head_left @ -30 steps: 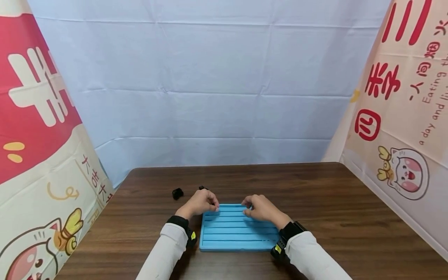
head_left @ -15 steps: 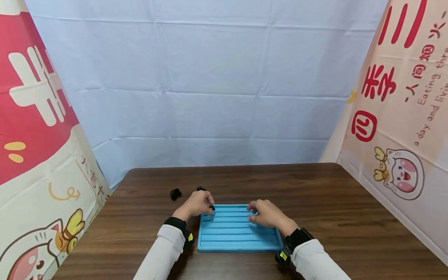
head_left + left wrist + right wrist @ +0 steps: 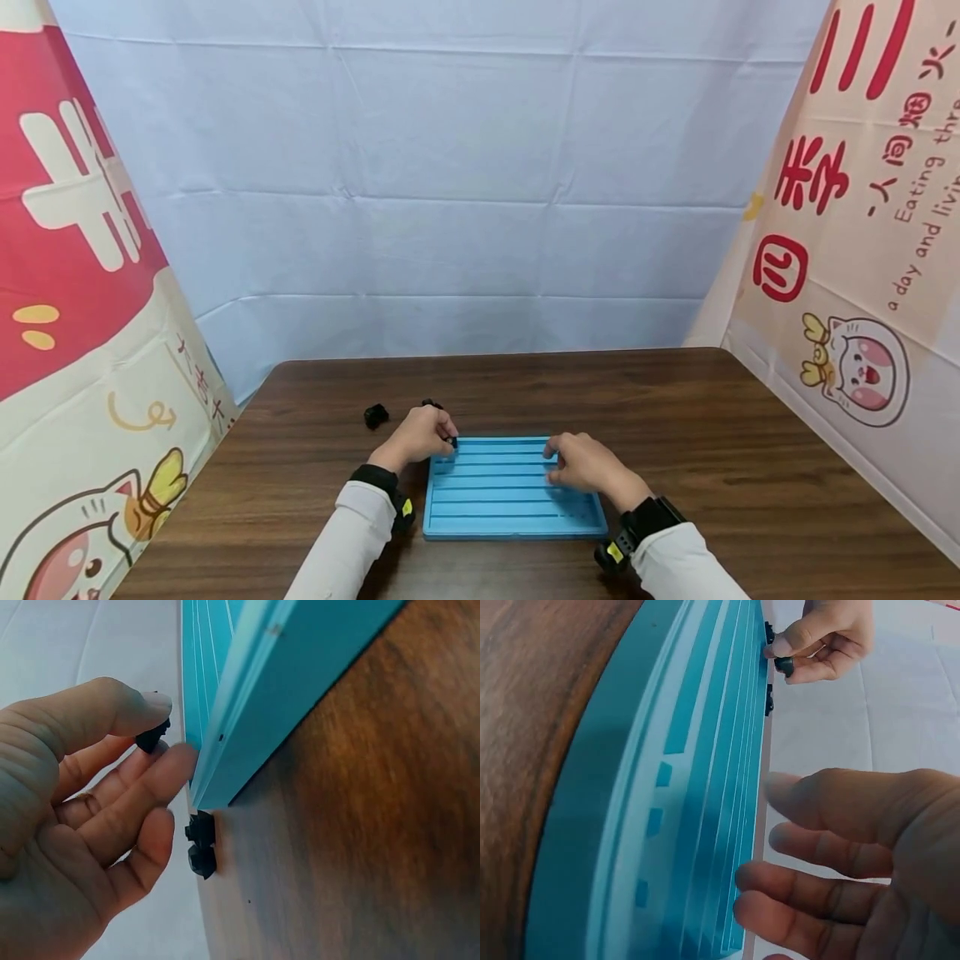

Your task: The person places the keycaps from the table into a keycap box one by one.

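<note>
A light-blue tray [image 3: 516,507] with ridges running across it lies on the table in the head view. Over its far left corner, my left hand [image 3: 422,435] pinches a small black piece [image 3: 152,736] between thumb and fingers; its exact kind is too small to tell. My right hand [image 3: 588,464] hovers at the tray's right side, fingers loosely bent, and the right wrist view shows nothing between them. One black lump [image 3: 377,416] rests on the table left of the tray. Another dark piece [image 3: 431,403] lies behind my left hand, partly hidden by it.
The dark wood table [image 3: 697,442] extends around the tray on all sides. A pale cloth [image 3: 450,167] hangs behind its far edge. Printed cloths hang at the left [image 3: 82,250] and the right [image 3: 862,233].
My right hand has moved right, away from the tray's middle. My left hand has shifted slightly left, and the black piece in its fingers has come into view.
</note>
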Demonstrator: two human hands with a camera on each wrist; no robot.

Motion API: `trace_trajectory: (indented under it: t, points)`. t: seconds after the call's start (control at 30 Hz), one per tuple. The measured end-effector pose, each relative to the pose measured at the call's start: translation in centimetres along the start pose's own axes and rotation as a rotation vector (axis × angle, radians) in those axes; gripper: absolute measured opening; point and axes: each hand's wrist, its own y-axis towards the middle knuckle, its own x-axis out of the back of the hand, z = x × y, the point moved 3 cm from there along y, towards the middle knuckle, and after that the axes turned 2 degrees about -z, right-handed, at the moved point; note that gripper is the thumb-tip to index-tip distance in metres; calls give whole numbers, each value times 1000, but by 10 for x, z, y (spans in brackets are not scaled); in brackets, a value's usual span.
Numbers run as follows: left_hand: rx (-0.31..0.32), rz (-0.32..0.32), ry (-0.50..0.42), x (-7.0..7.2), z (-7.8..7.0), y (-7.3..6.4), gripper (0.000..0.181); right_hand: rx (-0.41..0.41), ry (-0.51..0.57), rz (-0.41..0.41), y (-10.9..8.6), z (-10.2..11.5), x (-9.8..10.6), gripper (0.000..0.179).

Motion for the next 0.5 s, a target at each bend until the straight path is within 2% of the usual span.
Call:
trace_trajectory:
  t: [0.23, 0.5]
  points:
    - [-1, 8, 11, -1, 4, 2, 12, -81, -19, 8, -5, -6, 2, 23]
    - [8, -20, 44, -3, 6, 3, 14, -135, -23, 4, -13, -15, 8, 20]
